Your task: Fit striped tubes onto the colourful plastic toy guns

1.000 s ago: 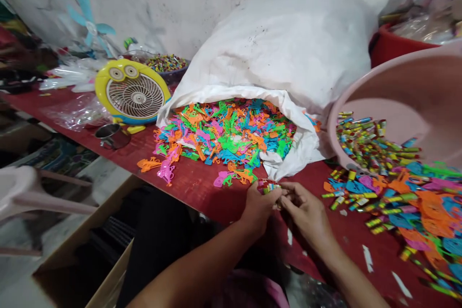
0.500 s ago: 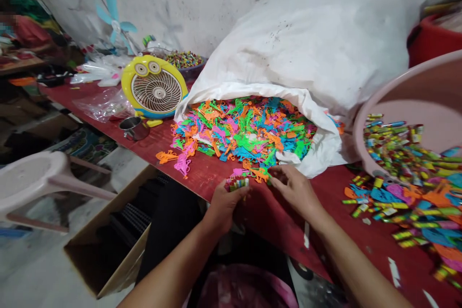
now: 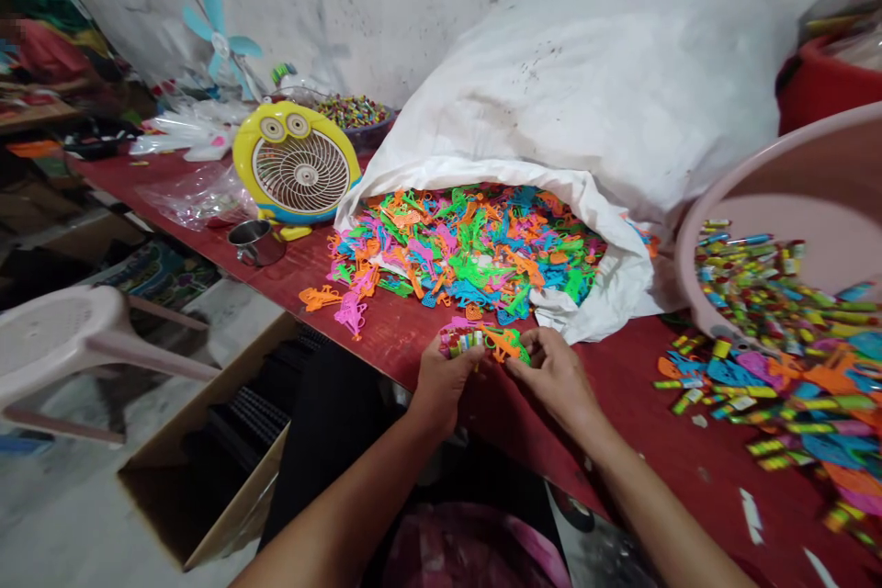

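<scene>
My left hand [image 3: 439, 383] is closed around a bundle of small wrapped tubes [image 3: 461, 343], banded in yellow, red and white. Close beside it, my right hand [image 3: 559, 378] pinches orange and green plastic toy pieces [image 3: 506, 344] at their right end. These pieces almost meet the tubes, and I cannot tell whether they touch. Just beyond both hands, a heap of flat plastic toy pieces [image 3: 475, 243] in orange, green, pink and blue spills from the mouth of a big white sack [image 3: 585, 83].
A tipped pink tub [image 3: 703, 193] spills similar tubes and plastic pieces onto the red table [image 3: 620, 441] at right. At left are a metal cup [image 3: 256, 243], a yellow fan [image 3: 296, 161], a cardboard box [image 3: 207, 514] and a stool [image 3: 83, 331]. Another person [image 3: 51, 55] sits far left.
My right hand has brought the orange and green pieces slightly down toward me. My left hand has shifted right with the tubes, so the hands are closer together.
</scene>
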The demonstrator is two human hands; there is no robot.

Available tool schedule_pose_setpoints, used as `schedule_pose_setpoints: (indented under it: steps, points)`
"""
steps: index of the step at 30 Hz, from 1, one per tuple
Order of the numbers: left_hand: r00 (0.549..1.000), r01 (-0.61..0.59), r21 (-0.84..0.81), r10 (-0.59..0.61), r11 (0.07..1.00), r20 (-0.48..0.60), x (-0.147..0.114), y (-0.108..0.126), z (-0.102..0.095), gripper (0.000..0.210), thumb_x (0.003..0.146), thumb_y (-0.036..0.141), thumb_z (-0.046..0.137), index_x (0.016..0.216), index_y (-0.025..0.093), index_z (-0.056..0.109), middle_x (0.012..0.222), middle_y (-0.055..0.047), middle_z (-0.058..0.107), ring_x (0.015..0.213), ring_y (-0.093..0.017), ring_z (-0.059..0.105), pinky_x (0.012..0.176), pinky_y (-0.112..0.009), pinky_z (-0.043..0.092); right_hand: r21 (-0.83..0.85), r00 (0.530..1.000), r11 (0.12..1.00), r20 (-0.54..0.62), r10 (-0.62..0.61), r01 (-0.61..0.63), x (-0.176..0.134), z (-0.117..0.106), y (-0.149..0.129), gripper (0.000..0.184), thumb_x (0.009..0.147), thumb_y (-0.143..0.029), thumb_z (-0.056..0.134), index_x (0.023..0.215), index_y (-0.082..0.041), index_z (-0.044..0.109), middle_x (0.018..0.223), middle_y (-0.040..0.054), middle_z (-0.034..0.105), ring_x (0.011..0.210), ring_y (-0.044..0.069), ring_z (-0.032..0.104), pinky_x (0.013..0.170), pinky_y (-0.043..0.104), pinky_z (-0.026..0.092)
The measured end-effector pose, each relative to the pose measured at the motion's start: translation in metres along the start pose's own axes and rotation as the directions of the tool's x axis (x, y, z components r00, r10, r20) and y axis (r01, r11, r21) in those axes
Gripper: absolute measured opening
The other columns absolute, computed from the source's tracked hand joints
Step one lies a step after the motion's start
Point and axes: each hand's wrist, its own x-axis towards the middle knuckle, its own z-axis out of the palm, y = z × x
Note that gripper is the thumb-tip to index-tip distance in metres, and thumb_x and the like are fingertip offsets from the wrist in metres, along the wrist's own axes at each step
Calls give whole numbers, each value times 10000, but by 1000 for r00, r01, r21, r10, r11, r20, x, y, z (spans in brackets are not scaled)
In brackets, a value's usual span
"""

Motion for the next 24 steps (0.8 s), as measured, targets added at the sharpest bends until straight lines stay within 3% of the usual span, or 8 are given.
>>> schedule_pose_setpoints:
  steps: [4, 9, 11, 13, 16, 19, 24]
  points:
    - [999, -12, -30, 13, 999, 42, 2, -5, 19, 326, 634, 284, 828, 846, 129, 635, 718, -15, 670, 593, -119, 590, 586, -225, 465, -57, 993, 998, -114, 5, -12, -18, -9, -6, 210, 801, -363, 622, 897, -191, 550, 819, 26, 547, 703, 177, 518, 630, 285, 400]
    - [990, 0, -25, 3, 1000, 143, 1, -13, 42, 317, 639, 278, 837, 825, 121, 635, 680, -6, 645, 595, -102, 564, 593, -207, 429, -73, 996, 997, -88, -19, 13, -33, -29, -2, 195, 910, -353, 501, 928, -190, 606, 828, 50, 606, 742, 194, 560, 682, 299, 416]
    - [986, 14, -18, -11, 1000, 169, 1, -18, 48, 337, 646, 294, 838, 854, 116, 641, 679, -9, 640, 590, -104, 560, 583, -211, 424, 25, 994, 998, -87, 61, -59, -38, -38, 5, 233, 909, -404, 528, 849, -193, 605, 755, 30, 603, 692, 180, 552, 649, 282, 415]
    - [984, 36, -11, -34, 999, 174, 2, -24, 54, 372, 641, 306, 840, 892, 113, 646, 699, -20, 649, 602, -117, 574, 580, -220, 430, 222, 970, 953, -86, 228, -205, -44, -46, 10, 295, 880, -474, 583, 793, -192, 584, 645, 1, 572, 587, 154, 517, 560, 255, 394]
    - [974, 69, -8, -66, 998, 218, 2, -33, 61, 386, 637, 308, 838, 909, 107, 653, 757, -45, 674, 640, -133, 597, 584, -226, 432, 546, 907, 765, -23, 420, -340, -53, -55, 9, 336, 836, -511, 656, 824, -189, 562, 575, -23, 560, 491, 128, 489, 482, 231, 379]
    - [949, 74, -37, -59, 997, 309, 2, -42, 64, 372, 636, 282, 838, 915, 112, 660, 798, -46, 682, 692, -137, 599, 631, -230, 439, 670, 900, 682, -46, 434, -295, -60, -62, 1, 315, 841, -473, 680, 887, -188, 557, 704, 12, 646, 522, 123, 543, 508, 234, 431]
    - [928, 41, -54, -18, 998, 371, 5, -48, 61, 331, 653, 271, 831, 908, 130, 673, 811, -26, 669, 723, -130, 577, 708, -243, 441, 606, 923, 766, -129, 363, -216, -65, -65, -11, 245, 902, -438, 624, 937, -214, 533, 758, 9, 671, 520, 119, 560, 514, 240, 452]
